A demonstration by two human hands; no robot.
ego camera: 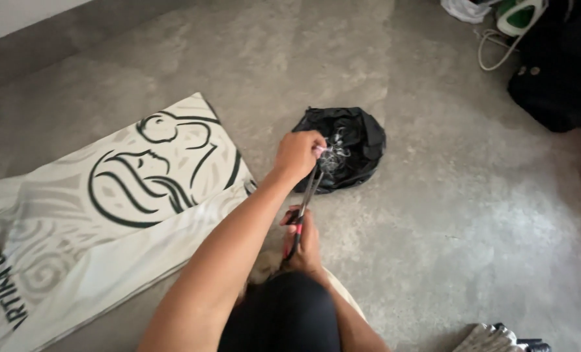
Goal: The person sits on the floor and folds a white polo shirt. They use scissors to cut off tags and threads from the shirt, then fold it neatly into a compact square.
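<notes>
My left hand [298,154] is raised over the floor, fingers pinched on a small tuft of pale threads [329,154] beside a crumpled black plastic bag [346,146]. Lower down, my right hand [303,242] grips the red handles of a pair of scissors [305,207]. The dark blades point up toward the threads at my left fingertips. The bag lies open on the grey floor, with more pale scraps showing inside it.
A cream cloth [101,215] with black line drawings lies spread on the floor at left. A black bag [554,72], a white cord and a green-and-white object [518,16] sit at the top right. A pale folded cloth [492,337] lies at the bottom right.
</notes>
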